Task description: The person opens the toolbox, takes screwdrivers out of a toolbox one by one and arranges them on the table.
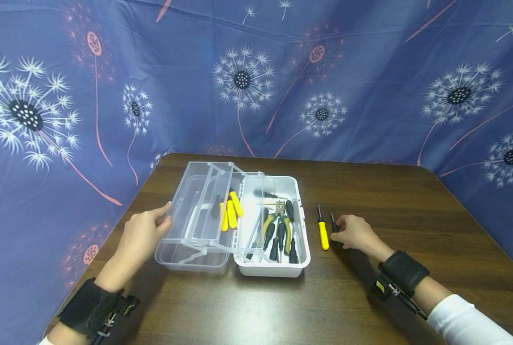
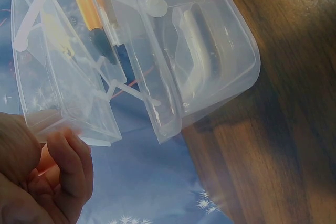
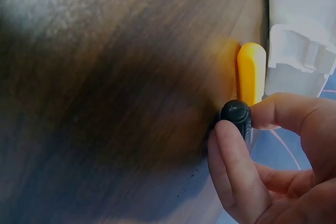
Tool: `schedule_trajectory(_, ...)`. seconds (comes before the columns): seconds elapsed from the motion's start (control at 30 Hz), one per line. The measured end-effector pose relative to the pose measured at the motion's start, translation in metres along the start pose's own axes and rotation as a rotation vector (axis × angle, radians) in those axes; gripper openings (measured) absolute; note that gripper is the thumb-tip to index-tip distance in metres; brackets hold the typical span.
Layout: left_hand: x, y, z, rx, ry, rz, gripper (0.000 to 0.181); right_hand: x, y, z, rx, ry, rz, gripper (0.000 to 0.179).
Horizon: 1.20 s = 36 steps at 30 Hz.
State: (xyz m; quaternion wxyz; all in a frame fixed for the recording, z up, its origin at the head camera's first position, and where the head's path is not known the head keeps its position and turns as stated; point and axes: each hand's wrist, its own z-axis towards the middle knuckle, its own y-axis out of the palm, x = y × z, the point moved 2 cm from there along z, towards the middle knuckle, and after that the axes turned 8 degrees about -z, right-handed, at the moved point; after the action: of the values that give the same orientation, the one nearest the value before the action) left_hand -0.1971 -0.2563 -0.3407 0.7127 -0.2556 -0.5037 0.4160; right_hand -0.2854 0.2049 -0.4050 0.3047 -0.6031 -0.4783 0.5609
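Note:
My left hand (image 1: 146,232) pinches the edge of a clear plastic tray (image 1: 200,201), part of the toolbox's fold-out top. Several yellow-handled screwdrivers (image 1: 231,214) lie in that tray. At the right, my right hand (image 1: 355,233) pinches the handle of a black screwdriver (image 3: 236,113) between thumb and fingers, low over the table. Beside it a yellow screwdriver (image 1: 323,235) lies on the wood, its shaft pointing away. The white toolbox (image 1: 273,271) stands open between the hands, holding pliers (image 1: 287,230) with green-yellow grips and several black-handled screwdrivers (image 1: 269,234).
A clear lid (image 1: 192,262) with a white handle hangs open on the toolbox's left side. The brown wooden table (image 1: 390,201) extends around the box. Behind it hangs a blue cloth (image 1: 273,96) with a dandelion print.

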Motion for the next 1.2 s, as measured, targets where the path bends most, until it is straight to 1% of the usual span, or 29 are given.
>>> schedule_trajectory(0.27, -0.0003, 0.0003, 0.0000, 0.000, 0.003, -0.002, 0.038, -0.0029, 0.0006, 0.0021, -0.017, 0.023, -0.022, 0.047)
schedule_trajectory(0.43, -0.0005, 0.0002, 0.0002, -0.004, -0.004, 0.001, 0.038, -0.0041, -0.0015, 0.0018, -0.020, 0.014, -0.037, 0.045)
schedule_trajectory(0.9, 0.0001, 0.0004, -0.0001, -0.014, -0.019, -0.006, 0.039, -0.0033, -0.0026, 0.0013, -0.075, 0.036, 0.003, 0.048)
schedule_trajectory(1.2, 0.0011, -0.0004, -0.0011, 0.003, -0.001, 0.002, 0.038, -0.0068, -0.0056, -0.0022, -0.074, 0.052, 0.018, 0.051)
